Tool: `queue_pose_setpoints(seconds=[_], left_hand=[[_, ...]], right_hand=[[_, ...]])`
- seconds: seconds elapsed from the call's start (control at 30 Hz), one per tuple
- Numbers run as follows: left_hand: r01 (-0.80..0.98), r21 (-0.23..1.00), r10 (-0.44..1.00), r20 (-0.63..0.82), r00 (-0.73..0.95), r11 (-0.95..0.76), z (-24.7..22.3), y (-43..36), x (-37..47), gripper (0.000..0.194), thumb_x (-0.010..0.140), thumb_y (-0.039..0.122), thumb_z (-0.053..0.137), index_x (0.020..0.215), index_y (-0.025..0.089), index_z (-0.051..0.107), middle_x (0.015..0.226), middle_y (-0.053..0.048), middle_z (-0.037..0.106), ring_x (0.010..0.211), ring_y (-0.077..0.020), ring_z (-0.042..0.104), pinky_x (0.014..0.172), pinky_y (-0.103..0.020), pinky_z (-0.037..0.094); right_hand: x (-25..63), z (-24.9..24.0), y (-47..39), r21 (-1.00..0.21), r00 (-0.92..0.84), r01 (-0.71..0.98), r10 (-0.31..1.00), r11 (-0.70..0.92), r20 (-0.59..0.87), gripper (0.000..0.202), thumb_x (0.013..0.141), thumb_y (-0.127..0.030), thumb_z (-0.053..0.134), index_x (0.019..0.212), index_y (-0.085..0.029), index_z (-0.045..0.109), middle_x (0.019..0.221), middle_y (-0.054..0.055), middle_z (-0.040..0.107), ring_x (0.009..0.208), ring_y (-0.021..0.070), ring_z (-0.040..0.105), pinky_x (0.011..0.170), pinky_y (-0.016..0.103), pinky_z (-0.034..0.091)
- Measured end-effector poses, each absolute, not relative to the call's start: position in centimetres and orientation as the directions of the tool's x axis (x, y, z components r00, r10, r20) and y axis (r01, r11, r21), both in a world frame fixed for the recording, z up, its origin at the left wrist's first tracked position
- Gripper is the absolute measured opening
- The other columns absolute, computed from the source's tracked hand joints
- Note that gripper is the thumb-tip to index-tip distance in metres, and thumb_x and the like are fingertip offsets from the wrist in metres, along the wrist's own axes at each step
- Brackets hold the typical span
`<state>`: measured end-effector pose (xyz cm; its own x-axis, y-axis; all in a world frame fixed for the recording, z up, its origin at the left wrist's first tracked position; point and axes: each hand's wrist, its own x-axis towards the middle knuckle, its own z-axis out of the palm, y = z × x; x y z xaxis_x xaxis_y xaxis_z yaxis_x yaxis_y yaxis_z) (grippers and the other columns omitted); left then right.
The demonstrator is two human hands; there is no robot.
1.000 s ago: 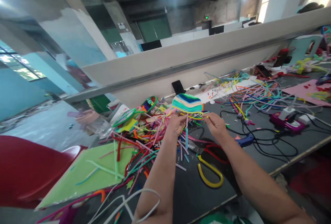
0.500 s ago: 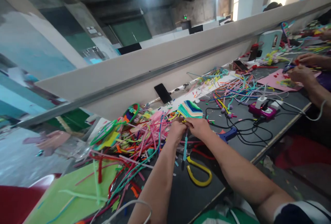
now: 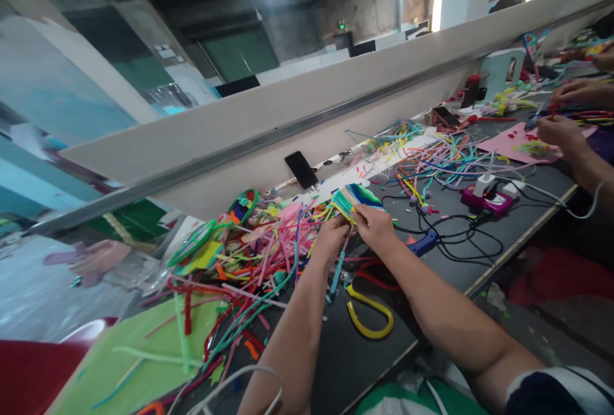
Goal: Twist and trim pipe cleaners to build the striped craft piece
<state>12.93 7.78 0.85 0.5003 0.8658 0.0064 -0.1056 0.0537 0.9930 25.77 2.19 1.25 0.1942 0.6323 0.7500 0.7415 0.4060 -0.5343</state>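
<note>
A striped piece [image 3: 352,199] in teal, white, dark blue and yellow is held up over the dark table [image 3: 355,376]. My left hand [image 3: 332,236] is closed on its lower edge. My right hand [image 3: 375,228] pinches its lower right side, close beside the left. From under the hands hangs a light blue strip [image 3: 338,272]. Below them lies a yellow looped handle [image 3: 371,332], with a red one [image 3: 377,274] partly behind my right forearm.
Pink pipe cleaners [image 3: 273,252] heap up at the left, by a green sheet [image 3: 158,351]. A black phone [image 3: 300,170] leans on the divider. At right are a magenta power strip [image 3: 487,201], cables, a blue-handled tool [image 3: 422,244] and another person's hands [image 3: 566,127].
My right hand has shifted up and right along the striped piece, and the piece has tilted. The hanging light blue strip now slants. The other person's hands have moved slightly.
</note>
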Motion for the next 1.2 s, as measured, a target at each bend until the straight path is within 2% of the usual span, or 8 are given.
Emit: queue_pose_setpoints(seconds=[0.17,0.4,0.6,0.7,0.8,0.9,1.07,1.2], left_hand=[[-0.052,0.983,0.849,-0.123,0.514,0.174,1.1,7.4,12.8,0.029,0.064,0.024,0.069,0.092,0.018,0.067,0.089,-0.004,0.069,0.080,-0.0196,0.064,0.065,-0.029,0.052],[-0.021,0.990,0.874,-0.116,0.472,0.143,1.4,7.0,12.9,0.023,0.063,0.024,0.071,0.084,0.017,0.069,0.076,-0.003,0.067,0.063,-0.0143,0.059,0.050,-0.021,0.043],[-0.029,0.999,0.906,-0.012,0.424,0.027,1.3,7.0,13.0,0.022,0.058,0.024,0.077,0.074,0.012,0.069,0.063,-0.003,0.063,0.051,-0.0099,0.053,0.044,-0.019,0.036],[-0.071,0.997,0.938,0.029,0.345,-0.005,1.4,7.7,12.5,0.021,0.057,0.026,0.077,0.067,0.012,0.066,0.056,-0.002,0.062,0.043,-0.0081,0.049,0.042,-0.019,0.034],[-0.259,0.965,0.976,0.101,0.194,-0.048,2.4,8.6,11.5,0.021,0.056,0.025,0.078,0.062,0.013,0.062,0.053,0.001,0.059,0.041,-0.0062,0.046,0.042,-0.018,0.033],[-0.442,0.890,0.990,0.136,0.033,-0.108,3.8,9.0,10.4,0.024,0.055,0.024,0.079,0.060,0.014,0.058,0.051,0.004,0.056,0.044,-0.0049,0.047,0.046,-0.017,0.036],[-0.558,0.828,0.994,0.102,0.040,-0.062,5.3,7.9,11.0,0.024,0.058,0.023,0.078,0.064,0.013,0.057,0.058,0.002,0.058,0.050,-0.0058,0.051,0.050,-0.018,0.040],[-0.587,0.809,0.987,0.109,0.116,-0.020,4.8,6.3,13.1,0.026,0.056,0.024,0.080,0.068,0.013,0.059,0.060,0.001,0.059,0.052,-0.0079,0.054,0.051,-0.020,0.042]], right_hand=[[26.4,2.1,1.7,-0.685,0.418,0.534,0.550,0.495,0.723,0.016,0.089,-0.030,0.049,0.092,-0.021,0.062,0.075,0.002,0.065,0.066,0.0137,0.060,0.065,0.025,0.045],[26.6,2.9,1.8,-0.769,0.619,0.161,0.544,0.618,0.567,0.015,0.085,-0.034,0.056,0.087,-0.020,0.062,0.065,-0.002,0.057,0.053,0.0115,0.054,0.055,0.026,0.046],[26.7,4.0,1.5,-0.770,0.630,-0.099,0.639,0.630,0.442,0.017,0.080,-0.037,0.061,0.087,-0.022,0.063,0.076,0.001,0.060,0.064,0.0139,0.060,0.063,0.028,0.050],[26.4,4.3,1.3,-0.755,0.590,-0.173,0.681,0.633,0.435,0.030,0.078,-0.035,0.063,0.106,-0.025,0.059,0.098,0.003,0.063,0.070,0.0132,0.060,0.070,0.029,0.051],[25.9,3.9,1.4,-0.743,0.612,-0.173,0.661,0.647,0.434,0.057,0.077,-0.030,0.064,0.129,-0.032,0.042,0.130,0.005,0.050,0.069,0.0092,0.058,0.072,0.028,0.051],[24.8,2.6,2.0,-0.770,0.639,-0.200,0.676,0.606,0.367,0.060,0.074,-0.025,0.063,0.129,-0.032,0.040,0.126,0.005,0.050,0.063,0.0068,0.054,0.066,0.026,0.050],[22.8,1.4,2.5,-0.811,0.309,-0.517,0.943,0.273,0.120,0.054,0.066,-0.026,0.068,0.117,-0.027,0.051,0.110,0.003,0.062,0.078,0.0131,0.061,0.060,0.023,0.047],[22.3,2.0,1.9,-0.759,0.113,-0.614,0.976,0.216,0.186,0.043,0.066,-0.029,0.070,0.108,-0.025,0.061,0.113,0.003,0.064,0.089,0.0153,0.061,0.069,0.025,0.049]])
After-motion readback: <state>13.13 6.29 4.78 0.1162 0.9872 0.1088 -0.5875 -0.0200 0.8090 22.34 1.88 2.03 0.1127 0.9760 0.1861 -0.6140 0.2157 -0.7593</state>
